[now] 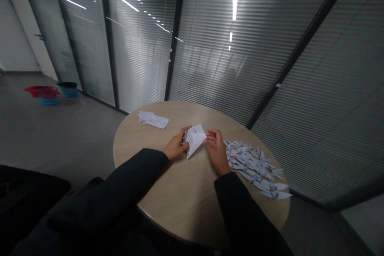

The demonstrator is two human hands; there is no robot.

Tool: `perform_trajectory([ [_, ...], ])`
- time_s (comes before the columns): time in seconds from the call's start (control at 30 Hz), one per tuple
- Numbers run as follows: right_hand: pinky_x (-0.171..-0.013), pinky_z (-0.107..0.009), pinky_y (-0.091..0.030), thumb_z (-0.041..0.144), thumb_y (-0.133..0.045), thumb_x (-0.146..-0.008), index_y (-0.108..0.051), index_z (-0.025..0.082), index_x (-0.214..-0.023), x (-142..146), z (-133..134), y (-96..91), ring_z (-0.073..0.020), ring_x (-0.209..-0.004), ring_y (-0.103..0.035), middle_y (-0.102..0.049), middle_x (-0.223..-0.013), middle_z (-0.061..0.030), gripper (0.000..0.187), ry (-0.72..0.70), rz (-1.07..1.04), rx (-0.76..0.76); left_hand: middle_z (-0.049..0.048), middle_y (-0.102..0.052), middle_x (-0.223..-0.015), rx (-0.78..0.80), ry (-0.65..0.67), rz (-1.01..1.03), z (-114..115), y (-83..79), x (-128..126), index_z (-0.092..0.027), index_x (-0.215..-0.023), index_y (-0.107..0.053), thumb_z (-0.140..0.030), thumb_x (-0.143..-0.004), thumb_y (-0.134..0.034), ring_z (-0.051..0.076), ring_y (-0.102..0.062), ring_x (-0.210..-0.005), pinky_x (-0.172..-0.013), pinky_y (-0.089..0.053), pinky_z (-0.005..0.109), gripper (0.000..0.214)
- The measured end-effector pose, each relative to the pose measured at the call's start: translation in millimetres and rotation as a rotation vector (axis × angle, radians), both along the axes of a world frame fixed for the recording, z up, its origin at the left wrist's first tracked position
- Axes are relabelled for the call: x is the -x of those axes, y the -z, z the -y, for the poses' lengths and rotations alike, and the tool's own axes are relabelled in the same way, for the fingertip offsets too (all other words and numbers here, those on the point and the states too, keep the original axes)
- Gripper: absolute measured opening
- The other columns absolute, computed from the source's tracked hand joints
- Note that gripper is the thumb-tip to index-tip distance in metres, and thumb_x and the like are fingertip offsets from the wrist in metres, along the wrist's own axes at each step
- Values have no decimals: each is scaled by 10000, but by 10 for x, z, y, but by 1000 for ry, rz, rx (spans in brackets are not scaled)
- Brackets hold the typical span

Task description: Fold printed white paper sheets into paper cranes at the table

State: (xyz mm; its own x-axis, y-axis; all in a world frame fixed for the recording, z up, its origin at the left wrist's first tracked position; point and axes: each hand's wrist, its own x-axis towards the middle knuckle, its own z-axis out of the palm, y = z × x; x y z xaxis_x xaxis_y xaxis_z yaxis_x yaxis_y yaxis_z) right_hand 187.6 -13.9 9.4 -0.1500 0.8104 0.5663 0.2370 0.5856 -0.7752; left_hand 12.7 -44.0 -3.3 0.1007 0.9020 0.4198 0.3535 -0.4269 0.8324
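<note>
A folded sheet of white paper (195, 139) with printed lines is held above the round table between my two hands. My left hand (177, 144) grips its left edge, with the thumb lying on the front. At the right corner, the fingertips of my right hand (216, 150) pinch the paper. Just right of that hand lies a pile of folded paper cranes (252, 164), many with pointed ends sticking out. Farther back on the left is a small stack of printed paper slips (154, 119).
The round wooden table (180, 192) stands close to a glass partition with blinds (222, 68). On the floor at the far left are a blue bin with a red liner (45, 94) and a blue bin with a black liner (69, 89). Dark fabric fills the lower left.
</note>
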Motion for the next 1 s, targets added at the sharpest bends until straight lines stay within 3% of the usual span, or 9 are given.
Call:
perform_trajectory([
  [0.17,-750,-343,-492,255,-478,-772,-559,212,-1093,-9,14,5,-206,-967,-526,-508,-1129,-99,334,-20,124,-33,35,-592,-867,-10,15,-17,-8,7,21,-173,-1357,-287,-161,-743,-527,113,-533,-588,-600,-443,243,659],
  [0.33,-823,-369,-474,310,-466,-800,-612,217,-996,-17,-16,17,-218,-1016,-513,-529,-1094,-86,261,-53,121,-40,10,-576,-831,-56,-12,-31,-46,52,35,-197,-1336,-339,-190,-727,-589,104,-501,-596,-591,-421,219,658],
  [0.63,-701,-307,-490,461,-490,-774,-542,198,-751,4,13,-12,-192,-829,-564,-588,-847,-44,269,-64,-12,185,16,-583,-849,-80,-39,84,-90,107,57,-216,-1281,-389,-164,-731,-594,113,-551,-622,-600,-460,234,589],
  [0.73,-650,-309,-488,437,-612,-680,-481,208,-779,7,-6,16,-186,-717,-593,-603,-752,-13,281,-57,-10,236,29,-593,-896,-90,-57,113,-105,100,61,-207,-1252,-402,-165,-721,-607,125,-570,-666,-618,-475,246,570],
  [0.83,-635,-315,-499,354,-670,-608,-414,221,-850,12,-38,43,-181,-690,-621,-623,-810,-13,377,-87,-102,265,49,-596,-947,-94,-82,172,-140,108,63,-196,-1215,-419,-179,-706,-634,154,-597,-751,-637,-493,263,553],
  [1.0,-631,-316,-512,290,-647,-637,-393,215,-1024,1,-40,19,-166,-632,-627,-609,-730,12,469,-84,-185,249,51,-610,-904,-3,-66,334,-173,127,61,-198,-1187,-404,-239,-719,-652,169,-627,-719,-573,-524,284,531],
])
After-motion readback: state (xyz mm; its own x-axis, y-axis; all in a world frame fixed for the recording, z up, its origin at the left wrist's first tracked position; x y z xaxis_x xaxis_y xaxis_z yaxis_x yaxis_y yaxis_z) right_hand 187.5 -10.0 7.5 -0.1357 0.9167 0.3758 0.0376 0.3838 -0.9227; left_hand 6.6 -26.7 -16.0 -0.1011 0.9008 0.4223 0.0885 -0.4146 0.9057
